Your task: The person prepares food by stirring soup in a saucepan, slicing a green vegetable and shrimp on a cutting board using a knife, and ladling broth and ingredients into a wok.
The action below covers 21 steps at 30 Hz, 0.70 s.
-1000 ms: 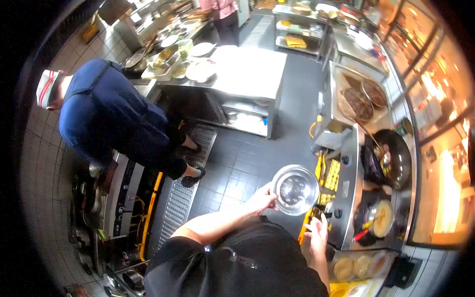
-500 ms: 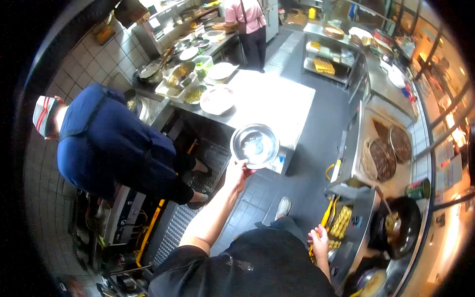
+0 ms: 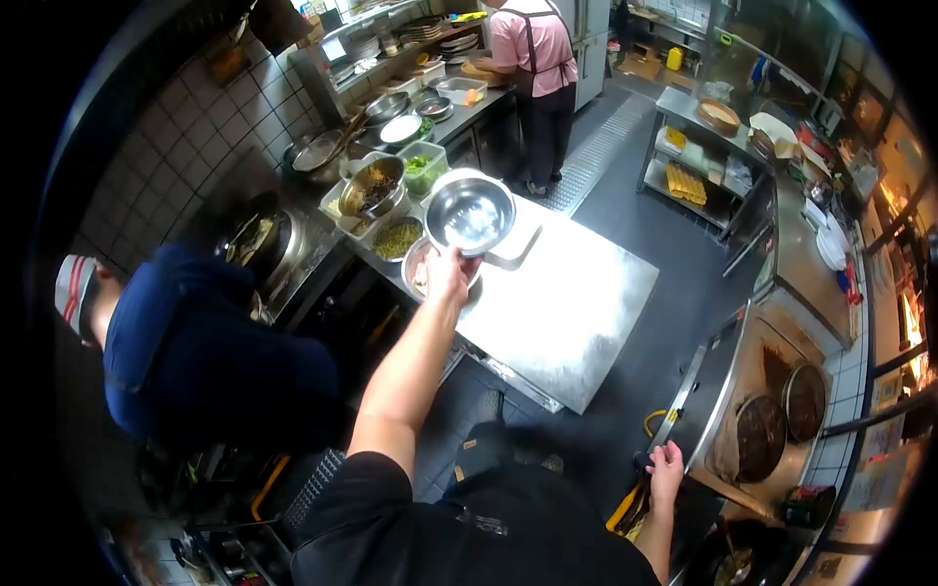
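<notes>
A shiny round metal bowl [image 3: 470, 217] is in my left hand [image 3: 450, 277], gripped at its near rim. The arm reaches forward, and the bowl hangs over the left end of the metal worktable, partly hiding a white dish behind it. Just below it, another round bowl [image 3: 418, 271] on the table is partly covered by my hand. My right hand [image 3: 667, 473] is low on the right with loosely bent fingers and nothing visible in them, near a yellow strap-like item [image 3: 623, 510] and the griddle's front edge.
A co-worker in blue [image 3: 210, 342] bends over a wok [image 3: 252, 239] at left; a person in pink [image 3: 532, 49] stands at the far counter. Food containers [image 3: 423, 168] line the worktable's [image 3: 576, 303] left end. Round dark plates [image 3: 760, 435] and a wok [image 3: 733, 562] are at right.
My left hand has carried the metal bowl forward and left, over the food containers. I have stepped toward the table. My right hand has shifted slightly right, and the blue-clad co-worker is closer.
</notes>
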Motion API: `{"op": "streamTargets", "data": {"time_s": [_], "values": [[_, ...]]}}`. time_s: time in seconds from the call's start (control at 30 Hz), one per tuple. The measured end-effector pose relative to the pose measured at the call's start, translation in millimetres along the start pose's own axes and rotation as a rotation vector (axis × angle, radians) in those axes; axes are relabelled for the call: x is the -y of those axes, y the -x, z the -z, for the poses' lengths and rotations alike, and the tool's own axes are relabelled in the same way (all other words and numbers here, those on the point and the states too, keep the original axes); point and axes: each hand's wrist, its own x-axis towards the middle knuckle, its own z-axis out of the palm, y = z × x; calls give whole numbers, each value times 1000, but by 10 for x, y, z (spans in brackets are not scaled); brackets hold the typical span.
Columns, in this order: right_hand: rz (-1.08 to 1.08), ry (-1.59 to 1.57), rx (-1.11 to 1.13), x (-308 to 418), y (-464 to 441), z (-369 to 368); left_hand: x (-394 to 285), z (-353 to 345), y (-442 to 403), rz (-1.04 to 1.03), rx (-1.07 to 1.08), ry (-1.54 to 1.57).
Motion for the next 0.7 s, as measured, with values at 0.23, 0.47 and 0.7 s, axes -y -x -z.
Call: {"op": "streamTargets", "data": {"time_s": [0.23, 0.47, 0.7], "values": [[-8, 59, -200, 146, -963, -453, -841, -225, -2641, -187, -51, 75], [-212, 199, -371, -705, -1412, -532, -1051, -55, -5079, -175, -278, 183], [-552, 194, -461, -194, -1125, -1199, -1122, -7, -6257, -125, -329, 197]]}}
